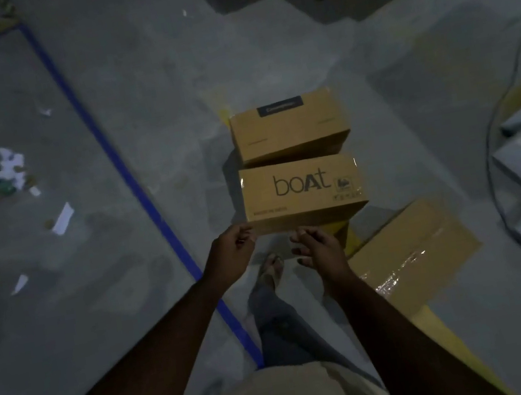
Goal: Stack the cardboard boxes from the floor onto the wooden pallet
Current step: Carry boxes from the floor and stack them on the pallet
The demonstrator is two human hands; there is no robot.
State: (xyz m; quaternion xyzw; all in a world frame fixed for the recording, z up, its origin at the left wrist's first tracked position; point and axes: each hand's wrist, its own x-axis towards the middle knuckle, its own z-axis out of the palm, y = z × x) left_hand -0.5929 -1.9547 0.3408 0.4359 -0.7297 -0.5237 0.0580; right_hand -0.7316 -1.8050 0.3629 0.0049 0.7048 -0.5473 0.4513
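Both forearms are stretched forward from the near edge of the view, over a leg in grey trousers point(274, 313) and a foot point(270, 270) set on the concrete floor point(167, 109). At the near left corner of the printed box point(303, 189), the left hand point(232, 254) is held with fingers curled; whether the cardboard is actually pinched or only touched cannot be told. Just below the near edge of that box, the right hand point(318, 246) is held with fingers loosely spread and nothing gripped.

Beyond the printed box, a second box point(290, 126) with a dark label is seen, the two close together and apparently raised above the floor. What supports them is hidden. To the near right, a taped box point(415, 253) is seen lying at an angle on the floor across a yellow line point(446, 331). No wooden pallet is visible, so its place cannot be stated.

A lift is judged to be about to begin. If only the near edge is caught, the printed box could be tipped away and the second box pushed off its support. A stumble could be caused by the taped box near the right leg or by the cable point(492, 135) on the right. Scraps of paper point(3, 169) are scattered past the blue line point(131, 185) on the left.
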